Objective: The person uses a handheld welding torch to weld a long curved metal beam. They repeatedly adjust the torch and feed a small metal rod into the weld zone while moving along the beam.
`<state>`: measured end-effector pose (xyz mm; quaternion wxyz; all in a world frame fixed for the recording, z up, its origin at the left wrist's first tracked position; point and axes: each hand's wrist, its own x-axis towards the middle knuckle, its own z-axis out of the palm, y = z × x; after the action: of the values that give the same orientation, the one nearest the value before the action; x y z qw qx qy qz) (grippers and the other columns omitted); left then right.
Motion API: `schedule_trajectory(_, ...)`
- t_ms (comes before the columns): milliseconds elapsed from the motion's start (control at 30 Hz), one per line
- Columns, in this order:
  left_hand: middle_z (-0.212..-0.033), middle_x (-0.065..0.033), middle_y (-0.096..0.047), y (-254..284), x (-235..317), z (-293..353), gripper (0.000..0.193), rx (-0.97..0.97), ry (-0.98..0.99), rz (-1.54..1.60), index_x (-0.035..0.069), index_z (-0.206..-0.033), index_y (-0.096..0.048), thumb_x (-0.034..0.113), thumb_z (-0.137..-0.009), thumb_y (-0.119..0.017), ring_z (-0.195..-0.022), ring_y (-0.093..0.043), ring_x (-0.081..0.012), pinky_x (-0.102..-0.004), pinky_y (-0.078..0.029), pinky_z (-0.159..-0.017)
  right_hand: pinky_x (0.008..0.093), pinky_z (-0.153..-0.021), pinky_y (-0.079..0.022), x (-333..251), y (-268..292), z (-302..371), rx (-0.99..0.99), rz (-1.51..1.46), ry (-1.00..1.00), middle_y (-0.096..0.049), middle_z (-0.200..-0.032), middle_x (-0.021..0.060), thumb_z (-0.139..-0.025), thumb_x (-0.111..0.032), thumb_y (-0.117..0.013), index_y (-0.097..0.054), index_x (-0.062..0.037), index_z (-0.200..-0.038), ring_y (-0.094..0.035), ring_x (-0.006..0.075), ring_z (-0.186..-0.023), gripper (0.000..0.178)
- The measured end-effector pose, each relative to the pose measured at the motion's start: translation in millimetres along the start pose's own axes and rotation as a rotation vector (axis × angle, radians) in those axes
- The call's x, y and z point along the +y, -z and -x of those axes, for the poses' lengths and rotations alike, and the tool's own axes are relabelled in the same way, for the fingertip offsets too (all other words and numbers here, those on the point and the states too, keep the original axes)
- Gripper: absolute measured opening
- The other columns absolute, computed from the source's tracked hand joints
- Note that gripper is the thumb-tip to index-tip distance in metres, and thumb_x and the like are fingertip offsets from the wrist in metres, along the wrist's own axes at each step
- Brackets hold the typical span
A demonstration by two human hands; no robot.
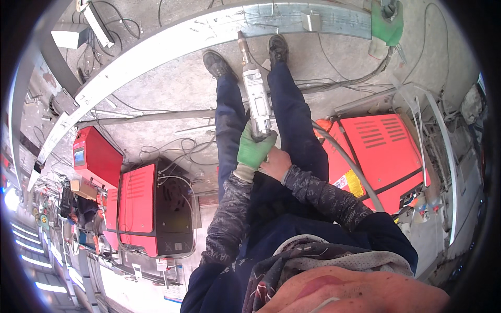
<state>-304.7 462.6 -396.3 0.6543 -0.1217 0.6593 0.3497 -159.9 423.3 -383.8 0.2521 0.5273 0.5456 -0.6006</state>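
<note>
My left hand, in a green work glove, is closed around the rear end of a silver-white welding gun. The gun points away from me between my legs, and its copper-coloured nozzle reaches the near edge of a long curved metal beam. Bare and ungloved, my right hand sits against the left glove near its cuff. Its fingers look curled in and are partly hidden, so what they grip cannot be made out. On the beam are a small metal block and a thin bent rod.
Another green glove is at the beam's right end. Red machines stand on both sides, a large one at right and another at left. A thick grey hose crosses the right machine. Loose cables trail over the floor.
</note>
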Motion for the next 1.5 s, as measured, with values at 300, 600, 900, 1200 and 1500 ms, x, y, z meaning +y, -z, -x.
schedule_trajectory(300, -0.092, 0.0022, -0.065, 9, 8, 0, 0.032, -0.065, 0.05, -0.024, 0.006, -0.116, -0.062, 0.004, -0.087, -0.077, -0.074, -0.06, -0.0053, -0.0248, -0.053, -0.065, 0.0504, -0.08, -0.056, -15, 21, -1, -0.061, -0.009, 0.014, -0.069, -0.103, 0.021, -0.088, -0.035, -0.076, -0.057, -0.0005, -0.118, -0.069, 0.0414, -0.095, 0.05)
schedule_trajectory(600, -0.086, 0.0036, -0.061, 6, 12, 1, 0.031, -0.055, 0.069, 0.057, 0.008, -0.113, -0.061, 0.002, -0.087, -0.078, -0.067, -0.055, -0.0041, -0.0227, -0.046, -0.057, 0.0408, -0.078, -0.057, -54, 183, -76, 0.317, -0.11, 0.192, -0.074, -0.097, 0.0164, -0.095, -0.024, -0.073, -0.066, -0.0045, -0.114, -0.073, 0.0324, -0.091, 0.028)
schedule_trajectory(900, -0.083, 0.0045, -0.06, 8, 11, 1, 0.03, -0.038, 0.114, 0.054, 0.009, -0.112, -0.061, 0.002, -0.087, -0.077, -0.059, -0.05, -0.0029, -0.0222, -0.041, -0.05, 0.0352, -0.077, -0.059, -121, 232, -154, 0.595, -0.05, 0.392, -0.077, -0.095, 0.0126, -0.098, -0.028, -0.07, -0.069, -0.0033, -0.107, -0.076, 0.0254, -0.088, 0.026)
schedule_trajectory(1200, -0.09, 0.0015, -0.067, 12, 8, 1, 0.032, -0.048, 0.095, 0.059, 0.006, -0.117, -0.066, 0.003, -0.088, -0.079, -0.073, -0.061, -0.0057, -0.0222, -0.05, -0.063, 0.052, -0.078, -0.054, -151, 263, -205, 0.694, 0.231, 0.386, -0.072, -0.088, 0.0241, -0.092, -0.025, -0.067, -0.07, 0.0007, -0.096, -0.07, 0.0426, -0.088, 0.026)
schedule_trajectory(1500, -0.084, 0.0019, -0.065, 10, 9, 2, 0.032, -0.063, 0.041, 0.144, 0.006, -0.116, -0.065, 0.003, -0.086, -0.078, -0.063, -0.057, -0.0051, -0.0219, -0.046, -0.054, 0.0555, -0.078, -0.054, -164, 305, -256, 0.665, 0.523, 0.306, -0.069, -0.082, 0.0309, -0.087, -0.029, -0.067, -0.072, 0.0057, -0.081, -0.069, 0.0476, -0.083, 0.035)
